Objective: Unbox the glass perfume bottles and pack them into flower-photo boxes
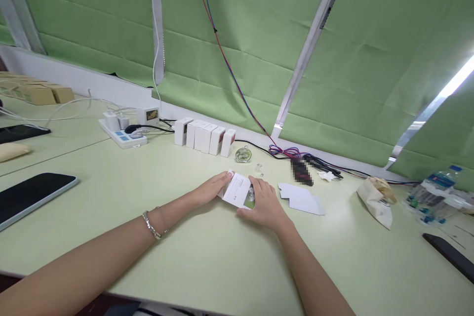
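Note:
A small white carton (239,190) with printed text and a green picture is held between both my hands just above the pale green table (185,256). My left hand (212,188) grips its left end, fingers closed on it. My right hand (263,203) wraps its right end. A bracelet sits on my left wrist. Behind the carton stand a round glass bottle (243,154) and a tiny clear cap (258,168). A flat white cardboard insert (300,198) lies to the right.
A row of several small white boxes (205,137) stands at the back, next to a power strip (122,134) with chargers. A tablet (31,195) lies left. A crumpled paper bag (377,200), water bottle (431,192) and cables (296,155) lie right.

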{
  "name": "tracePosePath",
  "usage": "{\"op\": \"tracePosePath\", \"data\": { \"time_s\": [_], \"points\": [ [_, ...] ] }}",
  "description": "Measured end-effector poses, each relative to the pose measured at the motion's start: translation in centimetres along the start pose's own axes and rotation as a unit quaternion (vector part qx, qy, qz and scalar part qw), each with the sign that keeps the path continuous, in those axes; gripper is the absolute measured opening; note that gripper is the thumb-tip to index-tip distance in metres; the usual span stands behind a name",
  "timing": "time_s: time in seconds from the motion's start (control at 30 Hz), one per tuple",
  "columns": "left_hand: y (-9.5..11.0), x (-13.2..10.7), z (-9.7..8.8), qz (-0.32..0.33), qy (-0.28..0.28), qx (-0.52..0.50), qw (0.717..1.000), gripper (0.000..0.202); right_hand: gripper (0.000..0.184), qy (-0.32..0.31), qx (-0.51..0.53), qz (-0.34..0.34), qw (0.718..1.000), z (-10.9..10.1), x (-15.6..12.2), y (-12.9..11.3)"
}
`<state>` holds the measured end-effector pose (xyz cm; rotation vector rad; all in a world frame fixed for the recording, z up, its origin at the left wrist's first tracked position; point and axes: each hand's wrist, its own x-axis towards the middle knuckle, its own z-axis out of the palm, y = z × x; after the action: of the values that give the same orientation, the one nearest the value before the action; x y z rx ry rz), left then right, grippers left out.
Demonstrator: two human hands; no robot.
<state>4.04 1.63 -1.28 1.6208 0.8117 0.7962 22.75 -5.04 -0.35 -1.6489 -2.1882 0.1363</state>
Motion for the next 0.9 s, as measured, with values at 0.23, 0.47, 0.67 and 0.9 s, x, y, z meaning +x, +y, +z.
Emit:
{"op": "tracePosePath", "data": {
  "time_s": [0.23, 0.47, 0.67, 0.9],
  "points": [
    [0.0, 0.3, -0.7, -0.011, 0.026, 0.005, 1.000, 0.042, 0.085, -0.059, 0.025, -0.066, 0.996, -0.6, -0.1, 0.9],
    [0.1, 0.3, -1.2, -0.002, -0.007, 0.023, 1.000, 0.047, 0.080, -0.056, 0.014, -0.067, 0.996, -0.4, -0.2, 1.2],
    [0.6, 0.0, -2.0, 0.038, 0.016, 0.115, 0.992, 0.053, 0.050, 0.006, 0.036, -0.019, 0.999, 0.0, 0.2, 1.8],
    [1.3, -0.6, -2.5, 0.217, -0.017, 0.320, 0.922, 0.034, 0.040, -0.005, 0.103, 0.080, 0.991, -0.8, 0.0, 0.7]
  ]
}}
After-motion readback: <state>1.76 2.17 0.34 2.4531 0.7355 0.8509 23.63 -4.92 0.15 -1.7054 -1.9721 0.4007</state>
